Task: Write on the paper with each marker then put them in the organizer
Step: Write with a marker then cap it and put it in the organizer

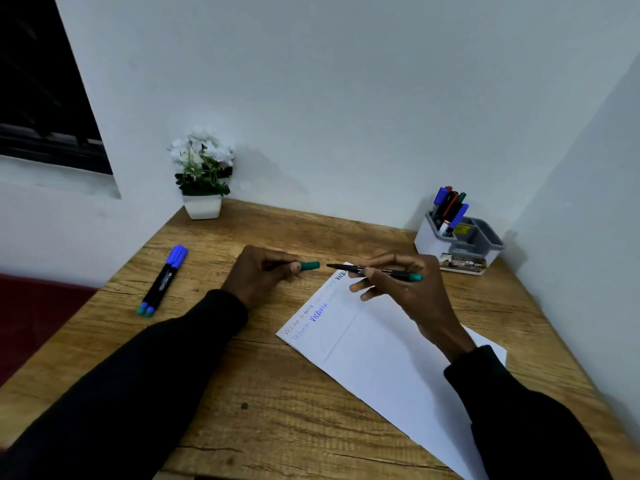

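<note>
My right hand [408, 289] grips an uncapped black marker with a green end [384, 271], held level above the top of the white paper [381, 358], tip pointing left. My left hand [259, 271] pinches its green cap [310, 266], a short gap from the tip. The paper carries several handwritten words in red, blue and black along its upper left edge. Two capped markers with blue caps [162, 282] lie side by side at the table's left. The grey and white organizer [460, 244] stands at the back right with several markers upright in its left compartment.
A white pot of white flowers [202, 174] stands at the back left of the wooden table [277, 410]. White walls close the back and right sides. A dark window sits at the upper left. The organizer's right compartments hold no markers.
</note>
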